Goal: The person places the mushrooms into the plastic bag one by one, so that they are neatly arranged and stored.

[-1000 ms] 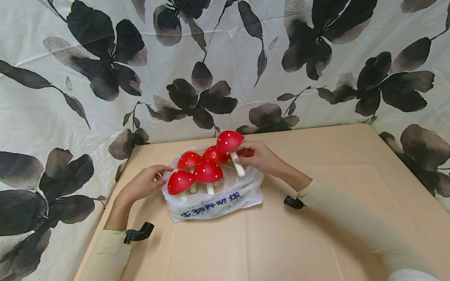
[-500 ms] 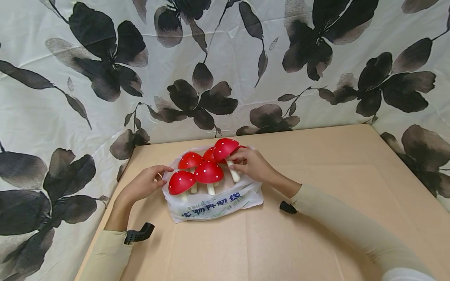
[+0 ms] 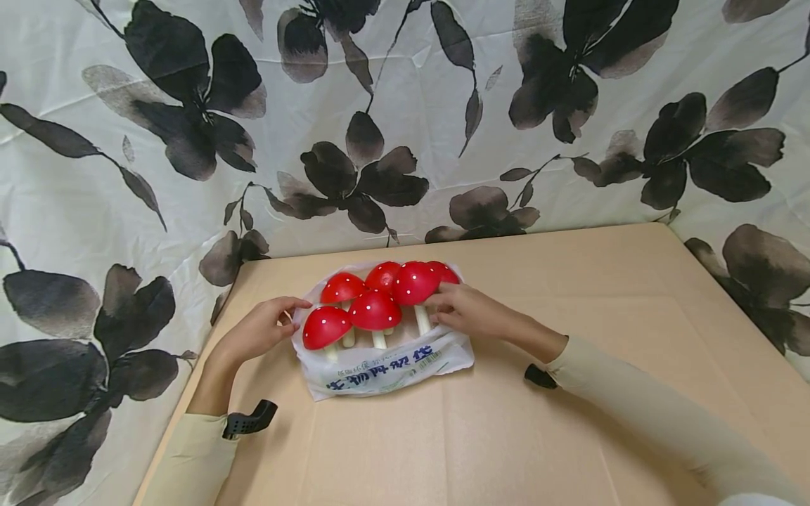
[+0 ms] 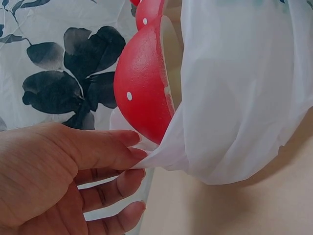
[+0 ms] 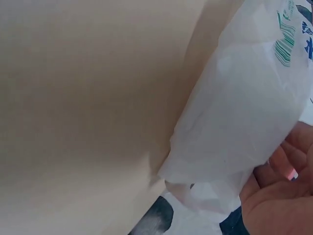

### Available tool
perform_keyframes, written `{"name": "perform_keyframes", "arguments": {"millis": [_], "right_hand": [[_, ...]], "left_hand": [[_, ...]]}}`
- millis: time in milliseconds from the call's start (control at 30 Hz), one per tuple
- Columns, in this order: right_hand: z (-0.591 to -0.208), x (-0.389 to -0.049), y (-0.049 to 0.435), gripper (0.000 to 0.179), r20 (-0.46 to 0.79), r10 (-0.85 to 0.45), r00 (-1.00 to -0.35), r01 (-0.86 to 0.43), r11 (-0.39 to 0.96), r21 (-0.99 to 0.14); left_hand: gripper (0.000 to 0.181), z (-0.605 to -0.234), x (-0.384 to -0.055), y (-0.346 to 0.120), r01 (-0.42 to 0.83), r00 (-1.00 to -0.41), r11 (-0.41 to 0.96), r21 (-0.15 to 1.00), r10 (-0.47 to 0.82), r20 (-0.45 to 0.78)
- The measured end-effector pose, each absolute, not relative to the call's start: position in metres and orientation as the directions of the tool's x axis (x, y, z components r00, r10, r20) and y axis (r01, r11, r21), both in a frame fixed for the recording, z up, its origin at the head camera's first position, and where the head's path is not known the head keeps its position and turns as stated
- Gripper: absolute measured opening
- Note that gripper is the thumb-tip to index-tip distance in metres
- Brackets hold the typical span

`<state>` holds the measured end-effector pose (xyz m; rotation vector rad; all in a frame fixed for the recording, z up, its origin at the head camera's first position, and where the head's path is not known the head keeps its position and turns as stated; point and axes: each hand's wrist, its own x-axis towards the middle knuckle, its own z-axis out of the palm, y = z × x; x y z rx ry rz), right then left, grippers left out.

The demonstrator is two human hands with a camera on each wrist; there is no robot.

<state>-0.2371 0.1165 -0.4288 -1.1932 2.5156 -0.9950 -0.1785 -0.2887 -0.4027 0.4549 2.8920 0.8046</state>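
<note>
Several red toy mushrooms with white dots and pale stems stand bunched in the mouth of a white plastic bag (image 3: pixel 386 383) on the table. My left hand (image 3: pixel 262 327) pinches the bag's left edge between thumb and finger, beside the leftmost mushroom (image 4: pixel 144 85). At the right of the bunch, my right hand (image 3: pixel 471 309) is beside the front right mushroom (image 3: pixel 415 282), its fingertips by the stem with no plain grip. Another red cap (image 3: pixel 445 272) shows partly behind this hand. In the right wrist view, the fingers are partly cut off beyond the bag (image 5: pixel 234 107).
The light wooden table (image 3: pixel 506 429) extends in front and to the right of the bag. A white cloth (image 3: pixel 443 204) with dark flowers hangs behind and along the left side. Black wrist straps (image 3: pixel 249 419) sit on both forearms.
The right hand has lowered the held mushroom into the bag's mouth, from tilted above the others to nearly upright among them, then drawn slightly right from it. The left hand stays put.
</note>
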Motion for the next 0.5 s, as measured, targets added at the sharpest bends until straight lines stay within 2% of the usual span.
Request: {"name": "perform_keyframes", "arguments": {"millis": [267, 500], "right_hand": [[-0.425, -0.237, 0.130, 0.029, 0.054, -0.808, -0.587, -0.640, 0.422, -0.642], [-0.418, -0.236, 0.134, 0.027, -0.092, -0.847, -0.524, -0.615, 0.451, -0.647]], "left_hand": [[0.039, -0.402, -0.177, -0.288, 0.251, -0.951, 0.812, 0.527, 0.308, -0.022], [0.038, -0.402, -0.177, -0.288, 0.247, -0.952, 0.813, 0.527, 0.304, -0.024]]}}
